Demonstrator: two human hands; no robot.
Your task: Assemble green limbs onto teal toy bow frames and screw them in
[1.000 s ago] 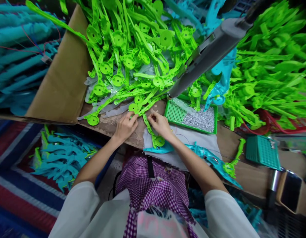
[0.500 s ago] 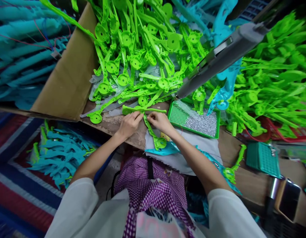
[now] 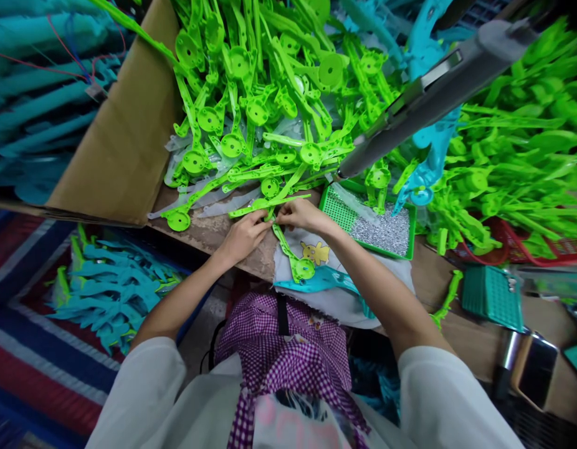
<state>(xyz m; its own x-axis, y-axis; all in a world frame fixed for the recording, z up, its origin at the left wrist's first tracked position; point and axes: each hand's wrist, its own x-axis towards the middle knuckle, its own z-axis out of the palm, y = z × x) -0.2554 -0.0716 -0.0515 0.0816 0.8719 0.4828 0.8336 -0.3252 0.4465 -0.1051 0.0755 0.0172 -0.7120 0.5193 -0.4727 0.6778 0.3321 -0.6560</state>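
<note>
My left hand is closed, thumb and fingers pinching the upper end of a bright green plastic part. This part is a slim arm ending in a round disc, which lies over a grey cloth and a turquoise plastic piece. Just right of that pinch, my right hand has its fingertips pressed together close to the same end; what they hold is too small to make out. A flat green strip extends across, just beyond both hands.
Green parts are heaped behind my hands, beside a cardboard wall. A grey electric screwdriver hangs over a green tray of small silvery pieces. At right stand a teal basket and a phone.
My right hand has shifted slightly up and left, and its forearm uncovers more of the cloth. The green strip has tilted, its right end now higher. My left hand stays on the part.
</note>
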